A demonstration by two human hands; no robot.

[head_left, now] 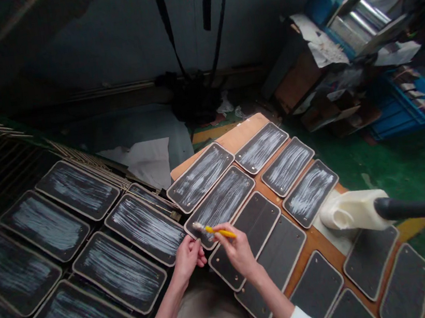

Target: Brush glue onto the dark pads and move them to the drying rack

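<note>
My right hand (240, 252) grips a small brush (222, 232) with a yellow handle. Its bristles touch the near left end of a dark rounded panel (223, 196), which is streaked with white. Curled at that panel's near left edge, my left hand (188, 256) pinches the rim, its fingertips partly hidden. Just right of it lie two plain dark panels, one (251, 229) partly under my right forearm. Several white-streaked panels, such as one (146, 222) left of my left hand, lie in rows on the left.
A brown board (312, 237) carries the panels on the right. On it stands a cream bottle (354, 208) with a long black nozzle. A wire rack (58, 148) runs along the left. Beyond are a roller machine (362, 22) and a blue crate (390, 114) on the green floor.
</note>
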